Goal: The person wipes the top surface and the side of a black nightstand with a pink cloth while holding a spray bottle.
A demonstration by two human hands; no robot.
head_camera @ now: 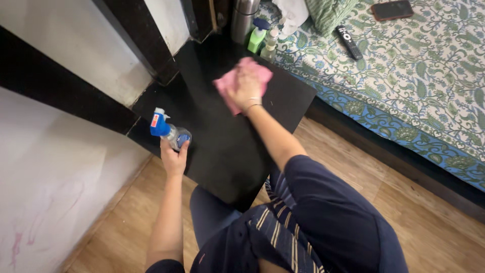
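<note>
1. Pink cloth (pixel 242 81): lies on the black table top (pixel 227 146), toward its far end; right hand (pixel 246 86) pressed flat on it, fingers spread.
2. Spray bottle (pixel 169 132), blue trigger head: at the table's left edge, left hand (pixel 174 157) wrapped around its base.
3. Steel flask (pixel 243 17), green bottle (pixel 257 34): far corner.
4. Remote (pixel 348 41), phone (pixel 392 9): on the patterned bedspread (pixel 419 81).
</note>
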